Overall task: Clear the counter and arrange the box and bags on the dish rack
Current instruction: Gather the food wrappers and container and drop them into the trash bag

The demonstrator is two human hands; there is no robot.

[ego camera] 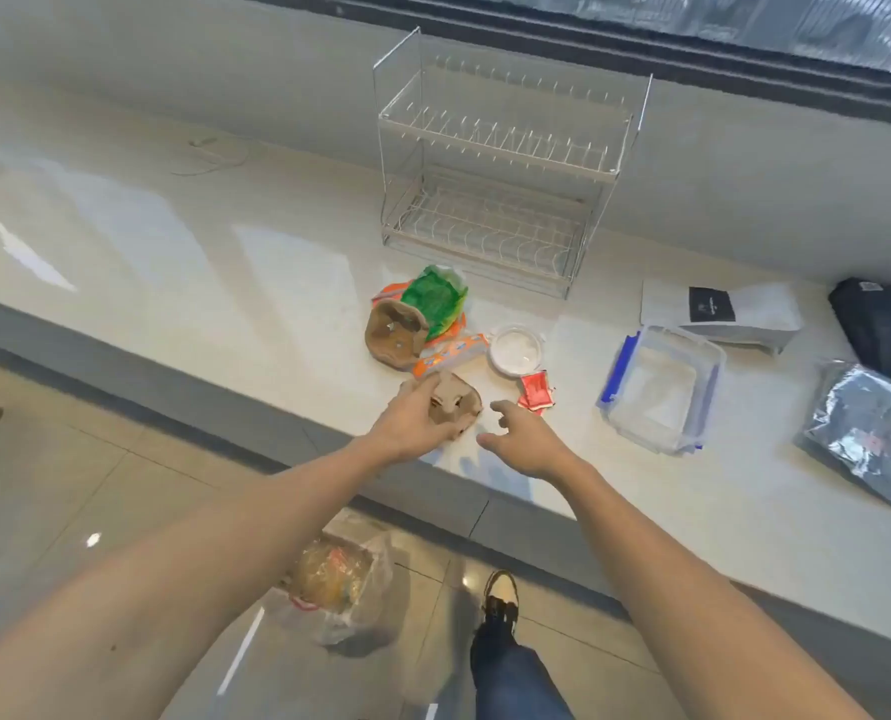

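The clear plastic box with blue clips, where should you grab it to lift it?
Grab the clear plastic box with blue clips by its two long rims, coming straight down from above. It sits open side up with no lid on, so both rims are free, and the right hand is the nearer one.

Pretty bright daylight overall, coming in from the window [744,23] way beyond the hands. Pale glare streaks sit on the glossy counter [173,241] off to the left of the left hand [412,423]. Soft shadows just under both hands. Slightly soft focus everywhere, and straight edges bow from wide-angle distortion.
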